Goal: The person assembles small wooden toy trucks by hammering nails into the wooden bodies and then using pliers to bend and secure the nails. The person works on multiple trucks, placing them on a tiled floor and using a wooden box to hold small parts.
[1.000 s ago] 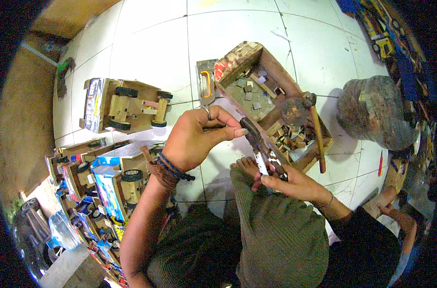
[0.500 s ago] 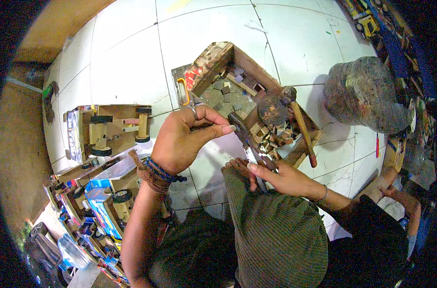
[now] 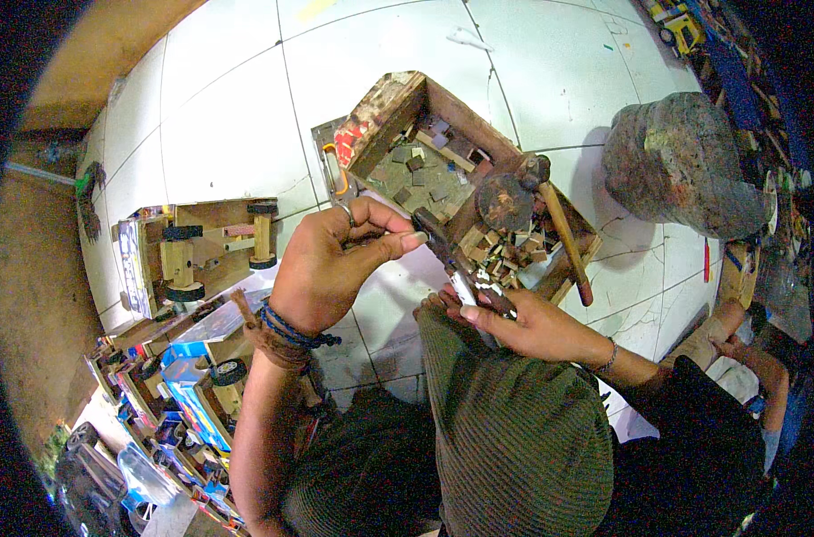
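Observation:
My right hand is closed around the handles of a pair of dark metal pliers, and its thumb lies along them. The jaws point up and to the left. Close to the jaws, thumb and forefinger of my left hand pinch together. Whatever sits between those fingertips is too small to make out. Both hands are above my knee, which is covered in ribbed olive cloth.
Ahead stands a wooden box holding small wood blocks; a hammer lies across its side. An overturned wooden toy truck and several others are left. A dark stump-like block stands right, near a person's bare arm.
My left hand and the pliers' jaws have shifted slightly left in the view. More of the pliers' handles shows by my right hand. The left pinch stays the same.

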Demonstrator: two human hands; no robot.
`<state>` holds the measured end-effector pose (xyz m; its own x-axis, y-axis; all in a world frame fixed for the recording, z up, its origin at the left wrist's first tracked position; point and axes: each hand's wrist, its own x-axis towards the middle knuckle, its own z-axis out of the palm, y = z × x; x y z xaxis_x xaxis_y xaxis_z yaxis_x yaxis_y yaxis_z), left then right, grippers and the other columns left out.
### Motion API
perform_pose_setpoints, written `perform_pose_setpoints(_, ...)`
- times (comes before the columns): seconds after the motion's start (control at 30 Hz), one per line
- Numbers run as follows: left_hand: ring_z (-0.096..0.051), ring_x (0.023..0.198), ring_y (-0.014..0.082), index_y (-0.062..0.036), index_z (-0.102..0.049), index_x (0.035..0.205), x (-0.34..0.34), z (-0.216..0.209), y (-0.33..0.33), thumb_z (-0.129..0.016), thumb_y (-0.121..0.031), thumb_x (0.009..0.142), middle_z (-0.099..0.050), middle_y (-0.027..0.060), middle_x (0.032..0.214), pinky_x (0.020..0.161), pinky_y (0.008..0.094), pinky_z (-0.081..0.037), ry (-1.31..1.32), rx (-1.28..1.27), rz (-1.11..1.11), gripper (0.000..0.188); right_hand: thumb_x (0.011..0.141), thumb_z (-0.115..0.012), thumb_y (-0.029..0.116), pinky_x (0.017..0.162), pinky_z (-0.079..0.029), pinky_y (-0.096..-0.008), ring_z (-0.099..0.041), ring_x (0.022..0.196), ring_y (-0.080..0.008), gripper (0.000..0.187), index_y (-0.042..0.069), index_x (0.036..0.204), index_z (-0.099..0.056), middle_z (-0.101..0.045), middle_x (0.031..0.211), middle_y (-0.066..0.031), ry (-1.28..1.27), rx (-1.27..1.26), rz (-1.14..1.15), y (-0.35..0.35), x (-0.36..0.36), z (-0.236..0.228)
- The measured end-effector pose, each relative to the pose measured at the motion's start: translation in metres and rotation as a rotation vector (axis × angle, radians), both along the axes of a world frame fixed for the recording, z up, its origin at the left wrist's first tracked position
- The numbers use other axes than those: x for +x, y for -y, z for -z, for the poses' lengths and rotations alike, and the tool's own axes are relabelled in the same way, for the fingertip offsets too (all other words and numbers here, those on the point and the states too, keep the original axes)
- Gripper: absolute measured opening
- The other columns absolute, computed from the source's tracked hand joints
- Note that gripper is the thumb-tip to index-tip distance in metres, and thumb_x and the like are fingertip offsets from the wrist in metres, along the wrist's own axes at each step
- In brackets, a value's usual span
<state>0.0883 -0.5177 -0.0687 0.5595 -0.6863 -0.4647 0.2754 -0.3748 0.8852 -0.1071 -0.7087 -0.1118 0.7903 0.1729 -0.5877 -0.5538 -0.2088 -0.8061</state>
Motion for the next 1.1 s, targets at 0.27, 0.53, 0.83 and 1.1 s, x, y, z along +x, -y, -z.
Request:
perform_pose_setpoints(0.27, -0.062, 0.085, 0.0091, 0.0004, -0.066, 0.095, 0.001, -0.002, -0.002, -0.071, -0.011, 0.091, -0.071, 0.0045, 0.089, 0.080, 0.0244, -0.050, 0.007, 0.025, 0.019, 0.013, 0.101, -0.051, 0.047, 0.091, -0.050, -0.0380, -0.066, 0.097, -0.0232, 0.048, 0.006, 0.122, -0.064, -0.072, 0.099, -0.0109, 0.056, -0.002, 0.031, -0.003, 0.003, -0.005)
perform_pose_setpoints(0.53, -0.062, 0.085, 0.0092, 0.0002, -0.066, 0.095, 0.000, 0.002, -0.002, -0.072, -0.012, 0.091, -0.071, 0.0044, 0.090, 0.081, 0.0248, -0.050, 0.030, -0.002, 0.039, 0.014, 0.102, -0.050, 0.047, 0.094, -0.049, -0.0361, -0.065, 0.103, -0.0198, 0.049, 0.007, 0.125, -0.064, -0.073, 0.105, -0.0083, -0.109, 0.101, -0.007, 0.002, 0.009, -0.017)
perform_pose_setpoints(0.83, -0.062, 0.085, 0.0094, 0.0000, -0.066, 0.093, 0.002, 0.003, -0.003, -0.073, -0.014, 0.090, -0.071, 0.0047, 0.089, 0.080, 0.0248, -0.051, 0.013, 0.020, 0.030, 0.016, 0.102, -0.051, 0.046, 0.093, -0.049, -0.0362, -0.064, 0.101, -0.0199, 0.048, 0.005, 0.123, -0.064, -0.071, 0.102, -0.0096, -0.073, 0.046, -0.023, 0.001, 0.004, -0.007)
perform_pose_setpoints(1.1, -0.062, 0.085, 0.0093, 0.0001, -0.067, 0.094, 0.001, 0.003, -0.003, -0.073, -0.014, 0.090, -0.070, 0.0031, 0.088, 0.080, 0.0256, -0.050, 0.048, 0.023, 0.042, 0.016, 0.103, -0.049, 0.047, 0.085, -0.050, -0.0343, -0.063, 0.089, -0.0157, 0.045, 0.006, 0.113, -0.066, -0.069, 0.091, -0.0039, -0.101, 0.120, -0.012, 0.001, 0.009, -0.017)
